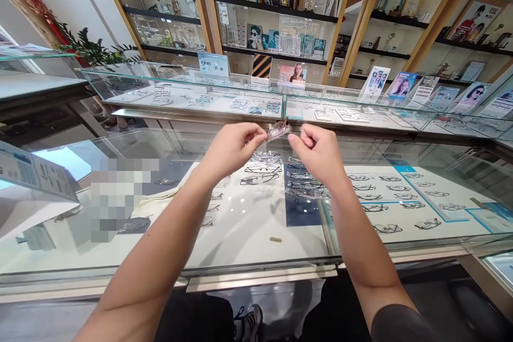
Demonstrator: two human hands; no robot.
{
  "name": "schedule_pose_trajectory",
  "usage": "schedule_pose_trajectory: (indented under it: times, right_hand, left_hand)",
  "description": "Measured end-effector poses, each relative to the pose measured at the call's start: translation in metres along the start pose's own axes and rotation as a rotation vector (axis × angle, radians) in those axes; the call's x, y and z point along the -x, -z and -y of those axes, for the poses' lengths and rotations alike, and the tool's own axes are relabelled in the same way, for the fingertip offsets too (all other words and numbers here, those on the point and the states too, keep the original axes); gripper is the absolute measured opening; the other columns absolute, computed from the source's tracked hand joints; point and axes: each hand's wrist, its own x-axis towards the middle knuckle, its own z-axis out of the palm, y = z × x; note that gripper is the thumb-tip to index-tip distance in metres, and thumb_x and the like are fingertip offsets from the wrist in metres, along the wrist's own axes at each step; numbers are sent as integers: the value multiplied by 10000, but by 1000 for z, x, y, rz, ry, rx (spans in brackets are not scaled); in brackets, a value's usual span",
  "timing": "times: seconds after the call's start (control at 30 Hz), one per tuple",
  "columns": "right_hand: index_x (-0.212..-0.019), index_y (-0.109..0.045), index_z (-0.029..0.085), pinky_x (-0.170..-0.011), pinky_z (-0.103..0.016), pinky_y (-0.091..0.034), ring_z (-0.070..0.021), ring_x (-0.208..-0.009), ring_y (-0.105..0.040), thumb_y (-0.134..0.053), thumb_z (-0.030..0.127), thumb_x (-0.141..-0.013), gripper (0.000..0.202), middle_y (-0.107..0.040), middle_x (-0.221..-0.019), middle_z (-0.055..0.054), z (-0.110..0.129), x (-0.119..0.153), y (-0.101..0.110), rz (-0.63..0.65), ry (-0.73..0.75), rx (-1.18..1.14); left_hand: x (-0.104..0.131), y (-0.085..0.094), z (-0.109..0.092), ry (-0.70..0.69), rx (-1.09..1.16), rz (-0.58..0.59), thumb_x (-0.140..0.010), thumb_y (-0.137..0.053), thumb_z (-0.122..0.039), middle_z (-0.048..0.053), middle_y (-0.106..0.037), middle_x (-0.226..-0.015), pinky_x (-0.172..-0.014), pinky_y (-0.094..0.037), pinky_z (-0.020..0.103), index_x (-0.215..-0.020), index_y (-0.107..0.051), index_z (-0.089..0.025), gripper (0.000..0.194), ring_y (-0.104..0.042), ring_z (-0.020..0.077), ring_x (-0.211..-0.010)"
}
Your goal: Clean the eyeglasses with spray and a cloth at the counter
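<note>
1. Wall shelves [312, 15] stand at the back, holding pictures and small ornaments.
2. A glass-topped surface [240, 240] spans the foreground, with rows of spectacle frames [259, 178] visible beneath the glass.
3. Above it, the left hand [236, 147] pinches one end of a pair of eyeglasses [277, 129] between thumb and finger.
4. The right hand [318, 149] is curled beside the other end; its grip cannot be told.
5. The eyeglasses sit between both hands.
6. A small gold-coloured strip [276, 239] lies nearer the person.
</note>
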Motion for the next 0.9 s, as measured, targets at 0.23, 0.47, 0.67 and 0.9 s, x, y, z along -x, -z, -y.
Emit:
schedule_pose_trajectory:
  times: [0.23,0.47,0.67,0.9]
  right_hand:
    - [-586,-187,265,-599,-347,-146,-115,-584,-165,-596,439,-938,567,-161,-577,60,-86,10,-16,-50,-263,-14]
    - [-602,-189,261,-603,-348,-146,-118,-607,-157,-598,437,-955,568,-158,-600,60,-113,15,-21,-49,-266,-17]
    - [-600,-181,258,-603,-347,-139,-120,-611,-152,-591,431,-954,569,-147,-613,55,-124,17,-28,-14,-278,45]
    - [-601,-184,256,-602,-345,-145,-124,-612,-151,-592,436,-955,570,-152,-620,51,-123,18,-31,11,-278,69]
  left_hand:
    - [22,-33,41,37,-256,429,-1027,-519,-433,71,-811,-958,-734,-404,327,-971,-786,-227,341,-695,257,-871]
    - [29,-61,54,81,-398,685,-1030,-546,-357,81,-830,-932,-688,-388,323,-1006,-843,-239,320,-719,260,-847]
    - [30,-76,54,68,-435,747,-997,-569,-268,86,-847,-1032,-720,-406,327,-1038,-865,-238,300,-749,281,-960]
    - [31,-73,64,108,-464,767,-977,-599,-278,98,-845,-1010,-721,-432,330,-1007,-873,-243,278,-752,285,-922]
